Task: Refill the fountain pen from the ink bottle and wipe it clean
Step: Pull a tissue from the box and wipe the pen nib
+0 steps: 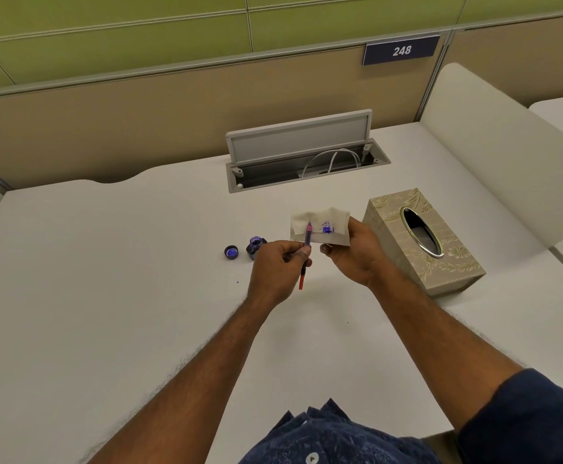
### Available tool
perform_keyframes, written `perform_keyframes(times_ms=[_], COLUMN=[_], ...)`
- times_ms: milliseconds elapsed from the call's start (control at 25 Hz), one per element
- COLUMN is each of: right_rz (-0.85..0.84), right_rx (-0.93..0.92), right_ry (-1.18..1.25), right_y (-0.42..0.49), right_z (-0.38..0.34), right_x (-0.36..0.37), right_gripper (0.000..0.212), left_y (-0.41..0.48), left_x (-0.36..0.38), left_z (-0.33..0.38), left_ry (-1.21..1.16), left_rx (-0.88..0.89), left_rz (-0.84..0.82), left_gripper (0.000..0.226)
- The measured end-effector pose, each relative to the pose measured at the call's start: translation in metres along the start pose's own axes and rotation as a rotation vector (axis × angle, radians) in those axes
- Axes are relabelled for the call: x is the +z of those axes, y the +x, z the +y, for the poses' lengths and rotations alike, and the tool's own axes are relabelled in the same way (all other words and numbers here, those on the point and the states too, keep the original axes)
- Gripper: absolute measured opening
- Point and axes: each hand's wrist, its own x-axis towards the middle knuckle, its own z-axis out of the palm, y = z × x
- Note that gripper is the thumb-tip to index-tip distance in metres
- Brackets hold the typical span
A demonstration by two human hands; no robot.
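My left hand (275, 269) grips a slim fountain pen (303, 279) with a red barrel, its nib end pointing up and away against a white tissue (316, 219). My right hand (353, 256) holds that tissue up by its right side; blue ink stains mark its middle. The open ink bottle (255, 246) stands on the white desk just left of my left hand, partly hidden by it. Its dark cap (231, 252) lies upturned to the bottle's left.
A beige patterned tissue box (420, 242) stands right of my hands. Behind them an open cable hatch (303, 152) holds a white cable. A padded divider (494, 155) borders the desk on the right. A small ink dot (237, 282) marks the desk.
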Motion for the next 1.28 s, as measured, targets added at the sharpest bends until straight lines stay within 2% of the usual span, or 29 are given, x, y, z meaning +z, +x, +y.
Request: perform_keyframes(times_ms=[120, 320, 480, 840, 1000, 1280], right_rz=[-0.075, -0.187, -0.150, -0.067, -0.162, -0.123], right_rx=[-0.005, -0.011, -0.002, -0.139, -0.094, -0.029], right_ry=[-0.065, -0.178, -0.127, -0.243, -0.324, -0.234], right_y=[-0.004, -0.002, 0.002, 0.008, 0.005, 0.006], right_z=[-0.002, -0.002, -0.001, 0.003, -0.002, -0.001], right_x=[0.005, 0.006, 0.009, 0.008, 0.006, 0.008], right_gripper=[0.021, 0.025, 0.018, 0.018, 0.020, 0.019], left_y=[0.000, 0.000, 0.002, 0.003, 0.004, 0.003], left_x=[0.000, -0.001, -0.001, -0.001, -0.003, -0.004], left_z=[0.000, -0.003, -0.008, -0.007, -0.009, -0.007], left_ry=[0.005, 0.042, 0.058, 0.071, 0.087, 0.093], left_rx=[-0.001, 0.031, 0.063, 0.059, 0.071, 0.079], left_rz=[0.005, 0.018, -0.005, -0.011, -0.008, 0.016], left_gripper=[0.028, 0.024, 0.023, 0.026, 0.025, 0.024])
